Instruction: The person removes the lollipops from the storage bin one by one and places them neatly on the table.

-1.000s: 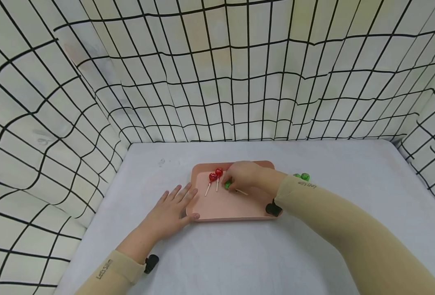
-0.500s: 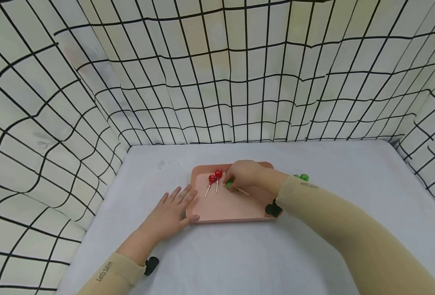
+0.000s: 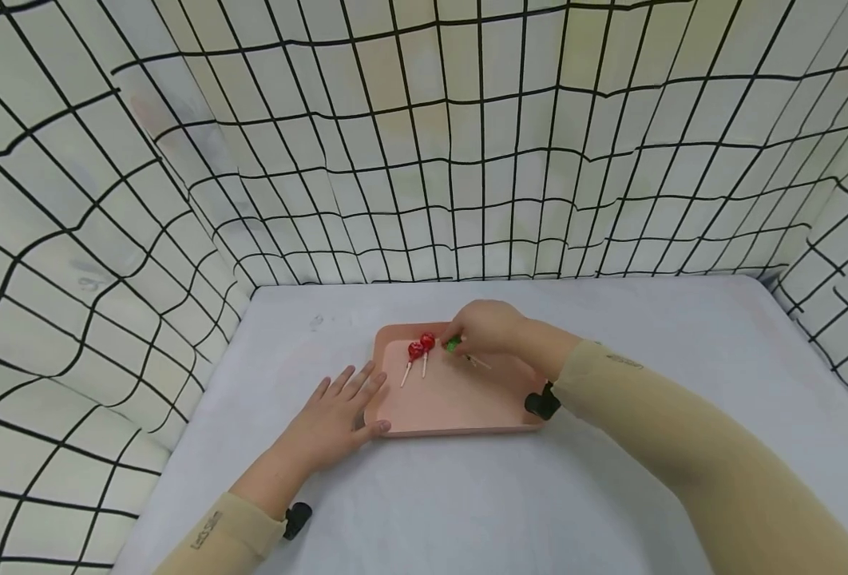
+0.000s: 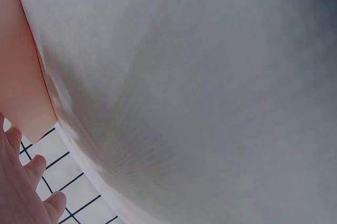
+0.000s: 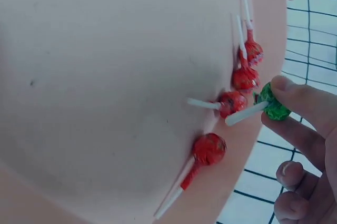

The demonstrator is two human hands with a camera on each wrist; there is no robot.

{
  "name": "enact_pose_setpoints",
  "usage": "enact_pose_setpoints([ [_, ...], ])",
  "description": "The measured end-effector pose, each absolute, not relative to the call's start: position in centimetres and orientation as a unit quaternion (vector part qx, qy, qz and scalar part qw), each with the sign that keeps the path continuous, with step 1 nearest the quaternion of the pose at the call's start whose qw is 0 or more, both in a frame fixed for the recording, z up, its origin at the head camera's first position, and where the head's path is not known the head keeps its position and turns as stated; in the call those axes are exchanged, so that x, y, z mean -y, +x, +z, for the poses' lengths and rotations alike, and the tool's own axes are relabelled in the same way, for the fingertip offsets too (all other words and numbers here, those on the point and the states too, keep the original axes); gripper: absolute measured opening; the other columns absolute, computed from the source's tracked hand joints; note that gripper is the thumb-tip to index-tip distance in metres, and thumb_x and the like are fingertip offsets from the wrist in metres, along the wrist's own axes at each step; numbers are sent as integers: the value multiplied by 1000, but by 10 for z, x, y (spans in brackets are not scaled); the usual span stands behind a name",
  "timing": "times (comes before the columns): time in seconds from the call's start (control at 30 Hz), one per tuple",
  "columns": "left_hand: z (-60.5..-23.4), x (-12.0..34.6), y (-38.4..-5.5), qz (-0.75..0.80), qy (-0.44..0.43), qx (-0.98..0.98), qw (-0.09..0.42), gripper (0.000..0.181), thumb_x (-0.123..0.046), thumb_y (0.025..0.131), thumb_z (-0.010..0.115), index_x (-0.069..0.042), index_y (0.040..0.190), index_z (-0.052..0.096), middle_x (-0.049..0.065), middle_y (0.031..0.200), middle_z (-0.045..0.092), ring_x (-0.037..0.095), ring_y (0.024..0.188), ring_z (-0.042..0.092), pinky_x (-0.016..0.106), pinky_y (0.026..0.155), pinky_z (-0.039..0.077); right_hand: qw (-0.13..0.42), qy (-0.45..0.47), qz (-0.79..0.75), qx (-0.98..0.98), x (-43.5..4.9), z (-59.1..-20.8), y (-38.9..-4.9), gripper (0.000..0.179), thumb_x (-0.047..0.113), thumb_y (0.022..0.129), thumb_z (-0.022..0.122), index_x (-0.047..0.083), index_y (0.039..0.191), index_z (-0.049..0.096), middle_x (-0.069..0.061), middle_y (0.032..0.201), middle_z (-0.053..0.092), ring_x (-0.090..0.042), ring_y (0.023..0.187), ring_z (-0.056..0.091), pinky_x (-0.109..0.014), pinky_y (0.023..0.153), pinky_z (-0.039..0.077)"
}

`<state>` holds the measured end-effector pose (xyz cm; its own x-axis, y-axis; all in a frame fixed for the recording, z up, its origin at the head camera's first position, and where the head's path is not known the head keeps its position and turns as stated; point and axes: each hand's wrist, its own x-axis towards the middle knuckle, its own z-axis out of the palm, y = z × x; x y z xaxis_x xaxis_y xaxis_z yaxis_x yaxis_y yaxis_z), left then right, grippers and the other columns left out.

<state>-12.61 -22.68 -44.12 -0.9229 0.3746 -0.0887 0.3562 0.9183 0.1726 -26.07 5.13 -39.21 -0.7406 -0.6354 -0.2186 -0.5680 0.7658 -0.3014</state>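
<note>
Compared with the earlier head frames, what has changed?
The right hand, still pinching a green lollipop, moved up the view and slightly right; its sleeve now covers where green candies showed beside the tray. The left hand stayed at the tray's left edge, and two red lollipops stayed put.

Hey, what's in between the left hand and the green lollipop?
Two red lollipops, lying with a bare bit of pink tray, show between the left hand and the green lollipop in the head view.
</note>
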Motion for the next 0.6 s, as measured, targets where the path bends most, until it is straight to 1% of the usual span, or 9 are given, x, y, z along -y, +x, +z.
enact_pose_setpoints([
  [0.1,-441,226,-126,78,185,-978,61,82,-64,93,53,-21,158,27,3,165,19,36,150,17,61,118,13,147,-304,-118,-934,-58,-388,-261,32,33,88,76,28,120,74,9,105,69,-13,92,57,-32,81,50],
  [0.2,-443,227,-125,78,183,-978,63,82,-64,93,53,-21,159,27,3,165,19,36,150,16,61,118,13,140,-280,-136,-940,-65,-385,-262,31,32,89,75,27,120,75,10,104,69,-14,93,57,-33,81,50],
  [0.4,-446,228,-127,73,183,-978,62,83,-66,93,50,-22,159,25,2,165,18,35,150,15,61,118,12,116,-266,-142,-947,-84,-376,-262,32,32,93,71,24,123,73,8,114,71,-19,116,59,-41,97,49],
  [0.53,-445,227,-127,75,185,-978,61,82,-64,93,52,-21,159,27,3,165,19,37,150,17,61,118,12,111,-238,-138,-955,-100,-370,-262,35,38,92,71,28,126,71,7,122,69,-20,122,56,-43,98,49],
  [0.6,-445,227,-127,76,184,-978,62,82,-65,93,51,-21,159,26,2,165,18,36,150,17,61,118,13,107,-224,-140,-959,-109,-368,-262,35,39,92,71,30,126,71,7,125,68,-22,123,55,-43,95,50],
])
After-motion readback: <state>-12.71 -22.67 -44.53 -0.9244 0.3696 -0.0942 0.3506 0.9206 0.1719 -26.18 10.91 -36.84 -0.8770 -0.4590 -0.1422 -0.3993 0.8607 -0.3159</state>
